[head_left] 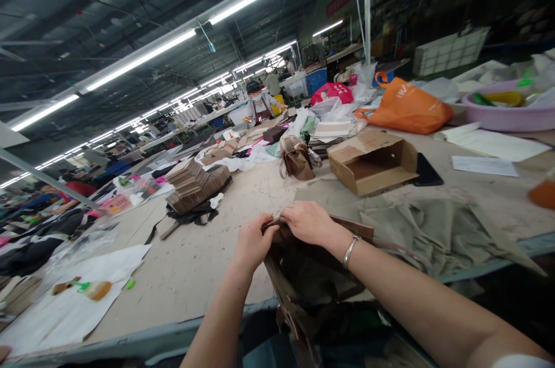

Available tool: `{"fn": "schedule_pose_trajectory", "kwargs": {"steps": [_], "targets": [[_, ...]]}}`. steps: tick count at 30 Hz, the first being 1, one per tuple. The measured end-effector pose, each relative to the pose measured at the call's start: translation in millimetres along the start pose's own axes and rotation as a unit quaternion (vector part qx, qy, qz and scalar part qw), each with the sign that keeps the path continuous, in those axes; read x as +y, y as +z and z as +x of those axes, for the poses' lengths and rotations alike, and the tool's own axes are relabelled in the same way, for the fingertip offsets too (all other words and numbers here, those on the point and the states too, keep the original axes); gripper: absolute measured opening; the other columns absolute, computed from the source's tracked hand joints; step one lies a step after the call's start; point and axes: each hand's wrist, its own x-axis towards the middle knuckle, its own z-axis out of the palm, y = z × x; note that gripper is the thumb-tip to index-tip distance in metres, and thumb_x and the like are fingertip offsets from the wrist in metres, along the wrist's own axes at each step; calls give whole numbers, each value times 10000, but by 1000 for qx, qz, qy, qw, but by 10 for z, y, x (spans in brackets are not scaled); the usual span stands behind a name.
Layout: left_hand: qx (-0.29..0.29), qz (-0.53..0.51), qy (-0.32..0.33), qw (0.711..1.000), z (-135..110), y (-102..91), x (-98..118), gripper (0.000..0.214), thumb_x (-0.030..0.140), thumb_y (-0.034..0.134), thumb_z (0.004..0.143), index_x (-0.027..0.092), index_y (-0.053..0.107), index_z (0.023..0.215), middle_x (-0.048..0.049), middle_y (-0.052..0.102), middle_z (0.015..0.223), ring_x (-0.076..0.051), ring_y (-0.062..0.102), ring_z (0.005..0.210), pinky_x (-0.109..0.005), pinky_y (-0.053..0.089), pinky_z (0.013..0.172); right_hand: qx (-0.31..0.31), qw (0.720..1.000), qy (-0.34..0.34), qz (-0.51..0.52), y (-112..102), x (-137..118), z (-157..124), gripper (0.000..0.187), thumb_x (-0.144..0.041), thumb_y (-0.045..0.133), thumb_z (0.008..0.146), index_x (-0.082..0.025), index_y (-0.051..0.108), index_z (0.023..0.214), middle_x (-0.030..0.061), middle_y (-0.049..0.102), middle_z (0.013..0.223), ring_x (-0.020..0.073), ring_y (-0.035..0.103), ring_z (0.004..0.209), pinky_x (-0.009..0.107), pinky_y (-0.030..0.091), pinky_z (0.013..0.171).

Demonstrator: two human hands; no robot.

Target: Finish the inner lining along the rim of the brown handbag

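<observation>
At the table's near edge I have a brown bag (314,269) with its mouth open and its dark inside facing me. My left hand (255,240) pinches the far left corner of its rim between thumb and fingers. Right beside it, my right hand (310,221), with a silver bangle on the wrist, is bent over the same rim. The fingertips of both hands nearly meet there. Part of the bag's lower body drops below the table edge into shadow. Grey-green cloth (425,235) lies crumpled to the right of the bag.
Beyond my hands stand a small brown bag (298,161) and an open cardboard box (359,174). Stacked brown pieces (197,186) lie left. An orange bag (407,105) and purple basin (511,116) are right. A glue bottle (99,290) rests far left. A co-worker (262,106) stands across the table.
</observation>
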Motion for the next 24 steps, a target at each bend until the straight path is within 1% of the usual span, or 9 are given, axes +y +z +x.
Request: {"fn": "schedule_pose_trajectory", "kwargs": {"steps": [2,5,8,11,14,17,20,22,24], "targets": [[-18,61,6,998,10,-26,18,146,244,592,785,210,671,902,-17,705,911,-181,631,862,-280,454,785,4,1000,-3,-5,5,-14,0,287,-300,372,922,-197,639,901,59,666,899,198,583,857,284,398,704],[-16,127,5,992,14,-37,57,157,254,540,828,220,680,891,-25,707,898,-185,629,842,-279,436,766,4,1000,-10,-7,1,-5,-5,295,-295,355,933,-196,632,906,59,661,904,195,577,864,284,390,706],[-22,157,14,987,11,-23,86,197,265,482,867,219,672,890,-32,703,871,-180,626,810,-270,418,729,3,1000,-30,-7,-9,19,-22,272,-295,363,936,-208,621,943,47,653,924,187,565,877,281,381,712],[-34,173,21,984,16,-14,98,225,254,447,882,210,668,866,-37,698,826,-176,619,769,-261,395,683,16,999,-42,-13,-1,15,-34,230,-296,401,922,-216,614,951,39,645,910,184,550,857,278,370,694],[-38,174,28,984,12,-31,100,236,238,435,883,200,662,832,-39,690,796,-170,608,739,-255,377,658,29,998,-41,-25,30,-32,-25,215,-242,406,911,-191,612,877,54,640,878,184,535,840,278,361,706],[-46,169,33,984,-6,-65,99,236,234,434,880,196,653,801,-37,683,773,-166,600,719,-250,370,641,32,997,-55,-34,62,-89,1,195,-189,422,885,-172,607,827,67,635,843,186,530,822,279,360,717],[-45,156,26,986,-15,-76,75,246,242,422,882,196,648,796,-46,683,782,-172,604,735,-255,385,661,27,997,-59,-38,81,-120,36,217,-197,411,887,-167,612,812,71,635,819,187,545,791,280,371,701],[-36,128,5,991,-11,-58,35,281,262,398,891,194,649,787,-58,684,786,-182,610,744,-269,404,685,19,998,-49,-36,77,-124,53,254,-229,387,904,-171,620,821,76,644,833,191,564,797,283,382,698],[-17,58,-26,998,-2,-25,-25,312,297,375,898,195,655,807,-68,691,825,-194,619,790,-287,427,730,-1,999,-27,-27,51,-110,57,309,-283,354,927,-183,634,845,79,658,850,200,585,809,288,398,703]]}}
